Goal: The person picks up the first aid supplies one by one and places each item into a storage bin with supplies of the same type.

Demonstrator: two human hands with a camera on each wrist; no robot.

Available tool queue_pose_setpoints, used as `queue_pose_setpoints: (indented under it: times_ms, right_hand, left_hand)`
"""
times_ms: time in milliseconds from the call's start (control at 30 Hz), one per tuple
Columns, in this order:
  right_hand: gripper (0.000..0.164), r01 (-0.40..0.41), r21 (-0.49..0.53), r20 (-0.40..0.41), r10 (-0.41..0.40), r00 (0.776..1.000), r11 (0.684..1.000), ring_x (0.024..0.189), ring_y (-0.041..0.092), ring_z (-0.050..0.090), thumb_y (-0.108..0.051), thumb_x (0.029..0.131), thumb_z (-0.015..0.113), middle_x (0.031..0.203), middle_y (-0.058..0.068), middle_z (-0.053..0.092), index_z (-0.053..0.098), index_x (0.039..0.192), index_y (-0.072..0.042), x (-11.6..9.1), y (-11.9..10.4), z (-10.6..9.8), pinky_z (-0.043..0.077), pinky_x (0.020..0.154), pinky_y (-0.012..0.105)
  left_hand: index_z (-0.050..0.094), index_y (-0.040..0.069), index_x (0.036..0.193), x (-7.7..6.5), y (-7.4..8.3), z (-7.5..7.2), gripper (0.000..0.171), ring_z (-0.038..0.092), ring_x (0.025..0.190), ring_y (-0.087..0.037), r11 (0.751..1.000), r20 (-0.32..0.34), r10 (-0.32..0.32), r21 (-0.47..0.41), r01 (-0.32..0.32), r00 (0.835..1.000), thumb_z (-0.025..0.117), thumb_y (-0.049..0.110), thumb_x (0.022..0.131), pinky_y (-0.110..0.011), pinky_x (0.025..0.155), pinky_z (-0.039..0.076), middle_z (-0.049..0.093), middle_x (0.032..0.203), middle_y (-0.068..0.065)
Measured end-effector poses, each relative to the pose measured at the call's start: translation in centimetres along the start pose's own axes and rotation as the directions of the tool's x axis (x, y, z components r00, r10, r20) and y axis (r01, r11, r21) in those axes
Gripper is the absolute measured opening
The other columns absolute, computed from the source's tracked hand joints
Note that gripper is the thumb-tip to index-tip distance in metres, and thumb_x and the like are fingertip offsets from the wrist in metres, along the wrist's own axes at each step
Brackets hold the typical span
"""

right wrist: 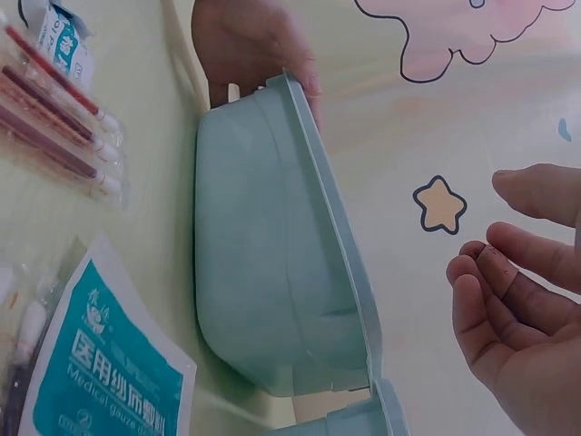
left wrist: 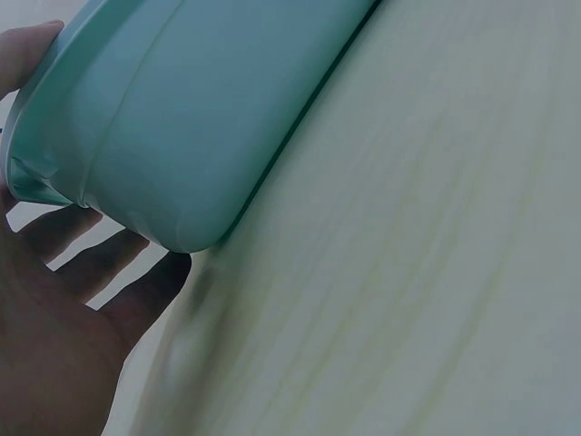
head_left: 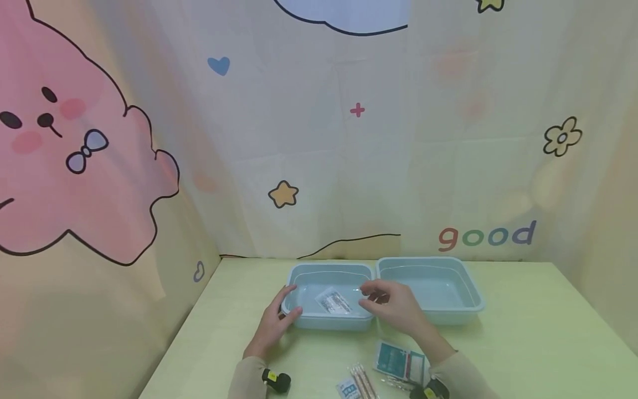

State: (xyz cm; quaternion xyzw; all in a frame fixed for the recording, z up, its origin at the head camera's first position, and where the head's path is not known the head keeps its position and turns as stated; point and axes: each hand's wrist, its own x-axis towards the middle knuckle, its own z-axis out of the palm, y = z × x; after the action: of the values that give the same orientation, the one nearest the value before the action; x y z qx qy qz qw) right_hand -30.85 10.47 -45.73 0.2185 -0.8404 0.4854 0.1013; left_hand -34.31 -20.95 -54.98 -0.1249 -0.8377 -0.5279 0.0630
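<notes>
Resting in the left blue tray (head_left: 329, 322) is a small printed packet (head_left: 335, 302). The left hand (head_left: 271, 324) grips that tray's end — thumb and fingers about the rim; the right hand (head_left: 397, 308), fingers loosely bent and holding nothing, hovers over the opposite end. A second tray (head_left: 451, 317) stands just beside; nearer the person lie wrapped swabs (head_left: 365, 381) and a gauze packet (head_left: 392, 359). A leftward push could shift both trays — their rims nearly meet; the right sleeve (head_left: 461, 377), if lowered, might drag the gauze packet.
</notes>
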Motion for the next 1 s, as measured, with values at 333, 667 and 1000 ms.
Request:
queue_pose_setpoints:
  times_ms: [333, 667, 1000]
  right_hand:
    - [0.027, -0.017, -0.008, 0.003, 0.017, 1.000, 1.000, 0.081, 0.007, 0.066, -0.021, 0.083, 0.077, 0.097, 0.007, 0.073, 0.071, 0.106, -0.008, -1.1, 1.2, -1.0, 0.057, 0.072, 0.022]
    - [0.028, -0.030, -0.034, -0.009, 0.030, 1.000, 0.999, 0.081, 0.005, 0.065, -0.022, 0.082, 0.078, 0.094, 0.004, 0.073, 0.071, 0.106, -0.009, -2.5, 1.9, -1.4, 0.058, 0.075, 0.024]
    - [0.032, -0.033, -0.056, 0.016, 0.034, 0.999, 0.998, 0.086, 0.009, 0.068, -0.023, 0.082, 0.077, 0.101, 0.007, 0.074, 0.070, 0.110, -0.007, -3.8, 2.4, -1.5, 0.059, 0.080, 0.029]
  left_hand:
    - [0.041, 0.026, 0.147, 0.3, 0.0, 0.1, 0.057, 0.030, 0.142, -0.044, 1.000, 0.000, -0.012, -0.001, 0.012, 1.000, 0.063, 0.029, 0.094, -0.060, 0.110, 0.035, 0.021, 0.161, -0.018]
    - [0.042, 0.027, 0.146, 0.1, 0.0, 0.3, 0.056, 0.032, 0.141, -0.046, 1.000, -0.009, -0.001, 0.002, 0.001, 1.000, 0.063, 0.028, 0.095, -0.061, 0.108, 0.037, 0.025, 0.159, -0.019]
    - [0.042, 0.030, 0.146, 0.0, 0.0, 0.3, 0.056, 0.031, 0.142, -0.044, 1.000, -0.015, -0.020, -0.008, 0.020, 1.000, 0.064, 0.030, 0.094, -0.060, 0.109, 0.037, 0.025, 0.160, -0.016]
